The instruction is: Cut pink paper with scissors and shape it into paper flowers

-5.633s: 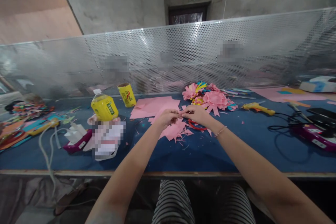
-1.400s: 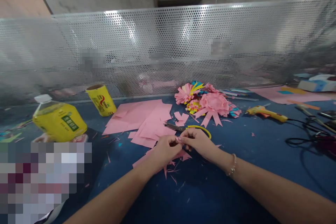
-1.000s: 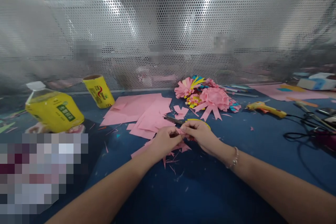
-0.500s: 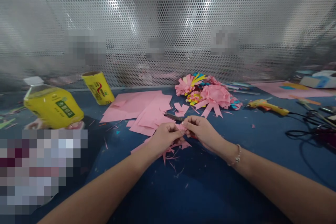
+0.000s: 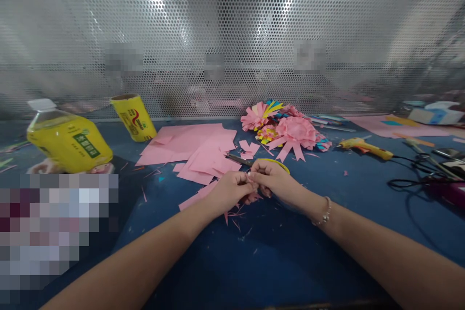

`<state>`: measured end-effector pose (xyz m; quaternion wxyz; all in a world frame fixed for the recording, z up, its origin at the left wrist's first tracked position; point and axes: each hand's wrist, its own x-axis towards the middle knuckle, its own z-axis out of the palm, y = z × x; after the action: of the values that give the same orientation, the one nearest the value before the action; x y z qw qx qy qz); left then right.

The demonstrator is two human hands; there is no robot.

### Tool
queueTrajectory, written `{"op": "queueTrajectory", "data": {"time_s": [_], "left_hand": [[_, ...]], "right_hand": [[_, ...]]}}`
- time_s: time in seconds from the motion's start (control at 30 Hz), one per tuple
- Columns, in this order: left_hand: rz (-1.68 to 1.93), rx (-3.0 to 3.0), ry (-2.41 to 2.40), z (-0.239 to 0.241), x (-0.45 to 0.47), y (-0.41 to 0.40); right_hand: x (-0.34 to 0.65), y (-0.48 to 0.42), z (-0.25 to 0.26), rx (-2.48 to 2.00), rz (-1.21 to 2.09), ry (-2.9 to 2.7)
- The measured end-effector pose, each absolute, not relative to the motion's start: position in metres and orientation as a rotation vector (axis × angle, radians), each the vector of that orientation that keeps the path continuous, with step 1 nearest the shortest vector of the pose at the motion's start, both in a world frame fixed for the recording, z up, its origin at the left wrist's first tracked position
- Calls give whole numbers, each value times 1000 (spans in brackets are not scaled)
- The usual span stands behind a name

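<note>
My left hand (image 5: 229, 191) and right hand (image 5: 276, 181) meet fingertip to fingertip, pinching a fringed pink paper piece (image 5: 252, 197) over mid-desk (image 5: 298, 256), between near and far edges, beside the scissors (image 5: 238, 159); risk: uneven pull tears the thin fringe.

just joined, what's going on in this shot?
A person sits at a blue table doing paper craft with bare hands. The left hand and right hand meet fingertip to fingertip, pinching a small pink paper piece that the fingers mostly hide. Yellow-handled scissors lie just behind the hands, unheld, beside loose pink sheets. Finished paper flowers and a glue gun sit farther back on the right.
</note>
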<state>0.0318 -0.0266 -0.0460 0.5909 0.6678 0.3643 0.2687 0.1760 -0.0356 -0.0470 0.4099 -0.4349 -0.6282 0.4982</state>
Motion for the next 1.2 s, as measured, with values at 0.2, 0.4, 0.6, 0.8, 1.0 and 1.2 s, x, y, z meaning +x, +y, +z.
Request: {"op": "queueTrajectory", "data": {"time_s": [0.2,0.4,0.6,0.8,1.0,1.2], "left_hand": [[657,1433,830,-41,33,-27],[707,1516,787,-41,32,-28],[816,1629,865,-49,29,-23],[851,1432,871,-47,31,-23],[748,885,728,-36,33,-26],[844,863,666,-37,32,-27]], "right_hand": [[172,-39,-45,-1067,1258,-1466],[170,-41,-41,-999,1423,-1251],[170,-42,-38,-1000,1477,-1060],[171,-44,-39,-965,1376,-1323],[175,-36,-44,-989,1187,-1437],[176,-38,-43,-961,1192,-1442]]}}
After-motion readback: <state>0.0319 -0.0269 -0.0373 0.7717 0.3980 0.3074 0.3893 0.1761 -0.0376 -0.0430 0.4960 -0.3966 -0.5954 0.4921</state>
